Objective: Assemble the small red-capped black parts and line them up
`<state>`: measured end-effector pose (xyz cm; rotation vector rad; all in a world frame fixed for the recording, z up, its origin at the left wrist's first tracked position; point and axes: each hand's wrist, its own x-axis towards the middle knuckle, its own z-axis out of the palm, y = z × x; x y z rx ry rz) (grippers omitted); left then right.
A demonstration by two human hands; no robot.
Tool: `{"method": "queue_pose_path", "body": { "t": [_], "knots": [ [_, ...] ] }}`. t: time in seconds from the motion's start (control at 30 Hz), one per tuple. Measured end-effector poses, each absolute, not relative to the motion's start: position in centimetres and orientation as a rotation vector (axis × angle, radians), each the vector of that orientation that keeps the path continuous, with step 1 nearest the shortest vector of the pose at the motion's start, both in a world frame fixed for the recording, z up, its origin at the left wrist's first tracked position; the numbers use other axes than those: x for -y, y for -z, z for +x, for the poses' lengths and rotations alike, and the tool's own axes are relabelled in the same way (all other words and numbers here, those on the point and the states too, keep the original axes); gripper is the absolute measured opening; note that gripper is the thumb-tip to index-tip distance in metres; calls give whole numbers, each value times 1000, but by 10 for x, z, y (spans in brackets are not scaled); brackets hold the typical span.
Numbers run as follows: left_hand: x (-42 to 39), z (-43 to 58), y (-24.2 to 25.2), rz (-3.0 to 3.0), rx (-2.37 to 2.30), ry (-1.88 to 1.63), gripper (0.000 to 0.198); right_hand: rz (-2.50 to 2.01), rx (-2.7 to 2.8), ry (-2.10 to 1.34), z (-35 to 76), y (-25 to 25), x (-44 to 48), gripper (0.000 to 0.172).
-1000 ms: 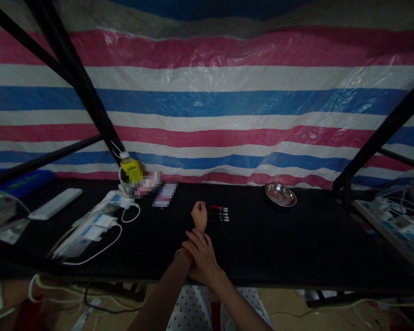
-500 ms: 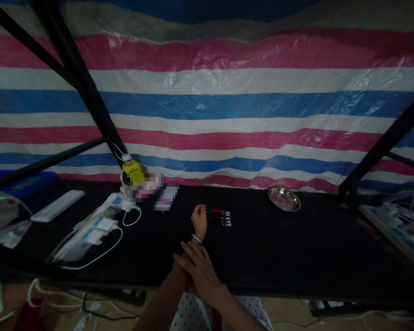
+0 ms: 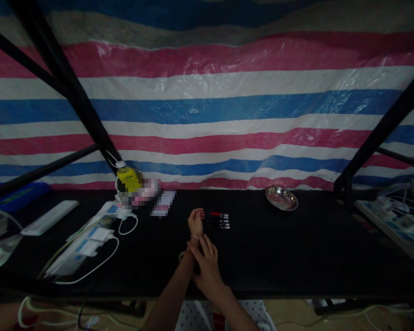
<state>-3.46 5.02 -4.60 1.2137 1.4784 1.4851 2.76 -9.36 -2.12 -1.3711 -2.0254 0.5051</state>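
Note:
My left hand is over the black table, its fingers curled and pressed together; whether anything is inside them is too small to tell. A thin bracelet circles that wrist. My right hand rests across the left wrist and forearm with its fingers apart, holding nothing. Just right of my left fingertips lie several small pens or similar sticks with shiny ends, one red and others black. Farther right, near the back edge, sits a round metal dish.
At the left are a yellow bottle, a blurred flat item, a power strip with white cables, and a white bar. Black frame posts slant at both sides before a striped sheet. Clutter lies far right.
My right hand has slid forward along my left forearm toward the wrist. The whole view has shifted slightly; the dish and sticks lie as before.

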Motion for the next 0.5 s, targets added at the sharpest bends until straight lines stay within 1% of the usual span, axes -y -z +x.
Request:
{"method": "queue_pose_path", "body": {
  "t": [0.07, 0.1, 0.13, 0.23, 0.3, 0.4, 0.5],
  "knots": [
    [-49, -38, 44, 1187, -1440, -1475, 31, -1346, 1941, -486, 41, 24, 87, 80],
    [-49, -39, 44, 1177, -1413, -1478, 32, -1320, 1894, -463, 51, 25, 83, 79],
    [-48, -41, 45, 1169, -1390, -1477, 35, -1315, 1813, -419, 62, 26, 77, 74],
    [-46, -45, 48, 1114, -1316, -1491, 41, -1340, 1581, -272, 97, 31, 58, 39],
    [-44, -46, 50, 1015, -1251, -1520, 41, -1428, 1465, -210, 113, 34, 46, 28],
    [-41, -46, 52, 983, -1259, -1533, 40, -1579, 1456, -198, 122, 36, 34, 24],
    [-38, -43, 49, 1115, -1330, -1494, 38, -1659, 1529, -212, 119, 37, 32, 21]
  ]
}}
